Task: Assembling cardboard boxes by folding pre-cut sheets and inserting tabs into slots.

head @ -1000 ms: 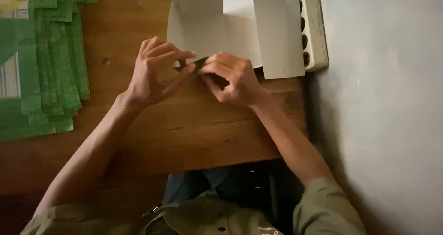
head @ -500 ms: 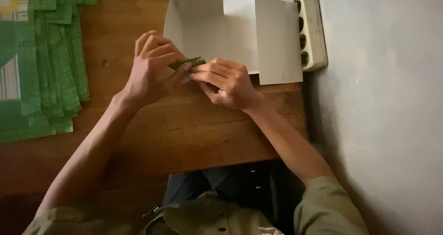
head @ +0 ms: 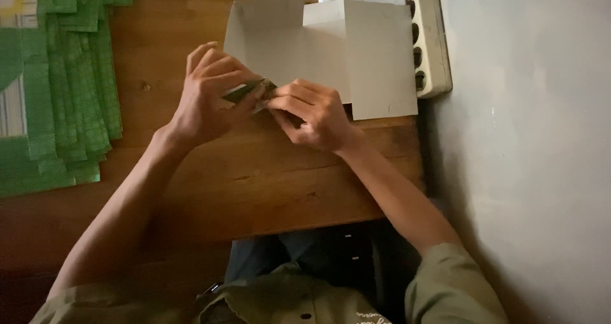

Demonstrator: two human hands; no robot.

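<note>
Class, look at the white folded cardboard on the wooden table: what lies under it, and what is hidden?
The white cardboard rests on the wooden table. Its right edge meets the power strip. Both hands pinch a small green piece at its near edge. Anything beneath the cardboard is covered.

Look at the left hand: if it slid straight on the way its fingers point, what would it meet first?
Most likely the right hand, whose fingertips already meet the left hand at the small green folded piece; depth is hard to judge.
</note>
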